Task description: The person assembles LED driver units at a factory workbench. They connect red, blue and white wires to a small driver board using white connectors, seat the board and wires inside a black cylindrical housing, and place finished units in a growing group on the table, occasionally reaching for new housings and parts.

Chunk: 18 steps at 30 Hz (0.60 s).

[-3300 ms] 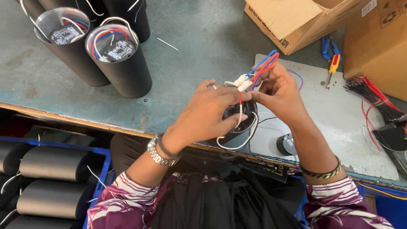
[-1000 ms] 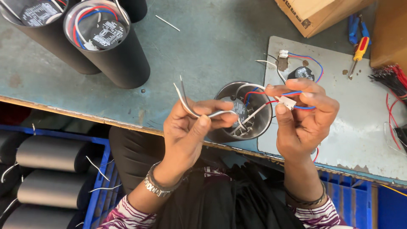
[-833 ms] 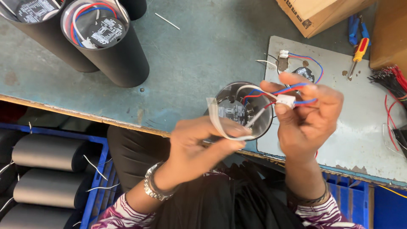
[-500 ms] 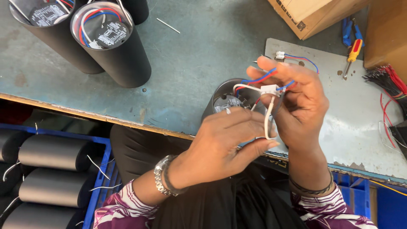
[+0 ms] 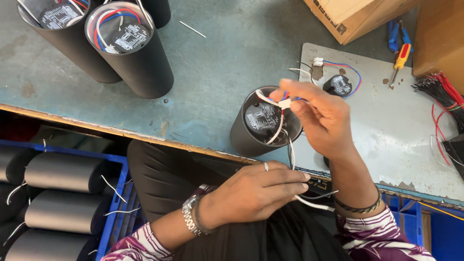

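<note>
Since half a second ago the left hand [image 5: 256,191] has dropped toward the lap, fingers closed on the white and black wires [image 5: 309,200], while the right hand [image 5: 321,116] pinches the white connector [image 5: 284,103] above the open black cylinder [image 5: 263,123] at the bench edge [image 5: 145,135]. Pulling those wires taut could, I judge, tip the cylinder off that near edge or tug the connector loose. Open bench lies behind it, between the other black cylinders [image 5: 130,48] and the grey plate [image 5: 386,121].
</note>
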Available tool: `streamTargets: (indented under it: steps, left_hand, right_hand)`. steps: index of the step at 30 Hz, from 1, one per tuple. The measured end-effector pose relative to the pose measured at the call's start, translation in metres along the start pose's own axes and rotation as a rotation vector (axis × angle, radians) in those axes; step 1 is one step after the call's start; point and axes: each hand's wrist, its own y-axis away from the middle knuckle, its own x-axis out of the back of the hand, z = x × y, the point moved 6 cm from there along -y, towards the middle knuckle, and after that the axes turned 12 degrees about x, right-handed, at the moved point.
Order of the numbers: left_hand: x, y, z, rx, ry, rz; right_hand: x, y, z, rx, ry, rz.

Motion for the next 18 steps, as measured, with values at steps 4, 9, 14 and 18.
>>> streamTargets:
  steps: [4,9,14,18]
  left_hand:
    - [0.019,0.011,0.003,-0.047,0.09,0.013]
    - [0.074,0.014,-0.022,0.218,0.095,0.494]
    - [0.081,-0.004,-0.051,0.342,0.181,0.504]
    - [0.072,-0.009,-0.042,0.231,0.033,0.462]
  right_hand:
    - [-0.008,-0.01,0.002,-0.077,0.059,-0.097]
    - [-0.019,-0.018,-0.005,-0.187,-0.101,-0.047]
    - [-0.029,-0.031,-0.029,-0.065,0.252,-0.156]
    - [-0.033,-0.034,-0.027,-0.164,0.212,-0.168]
